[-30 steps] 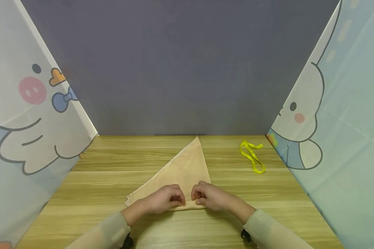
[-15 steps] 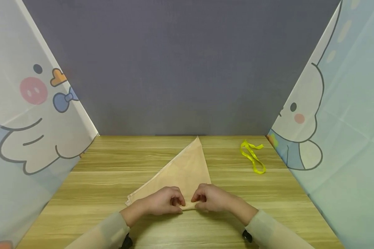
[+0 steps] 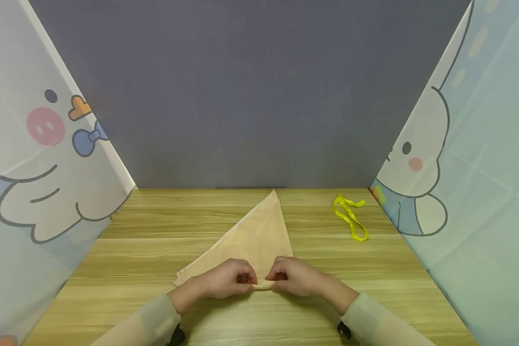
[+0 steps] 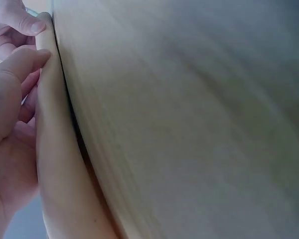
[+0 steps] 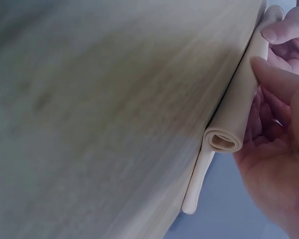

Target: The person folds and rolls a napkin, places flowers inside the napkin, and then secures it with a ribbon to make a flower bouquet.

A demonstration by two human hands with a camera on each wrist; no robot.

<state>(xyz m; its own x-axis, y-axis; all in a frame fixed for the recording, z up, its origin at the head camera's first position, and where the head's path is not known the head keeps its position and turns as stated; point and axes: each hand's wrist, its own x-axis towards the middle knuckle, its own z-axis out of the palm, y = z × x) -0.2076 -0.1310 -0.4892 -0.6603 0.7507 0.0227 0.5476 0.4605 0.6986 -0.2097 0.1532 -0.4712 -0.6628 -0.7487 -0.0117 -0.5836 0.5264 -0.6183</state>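
Note:
A thin peach-coloured cloth [image 3: 255, 240], folded in layers to a triangle, lies with one tip at the far side. Its near edge is curled into a roll [image 5: 234, 109], whose spiral end shows in the right wrist view. My left hand [image 3: 229, 278] pinches this roll near its middle, thumb on the near side and fingers bent over the far side. Close beside it, my right hand [image 3: 300, 277] grips the roll the same way. In the left wrist view the rolled edge [image 4: 55, 124] runs along the fingers.
A yellow ribbon [image 3: 350, 218] lies in a loose loop on the wooden table [image 3: 134, 259] at the back right. A dark grey panel [image 3: 251, 96] rises behind the table. Cartoon-printed sheets [image 3: 480, 192] stand along both sides.
The thumbs have shifted at the near edge, and that edge has turned slightly away from me, into a tighter roll. The yellow ribbon stays put.

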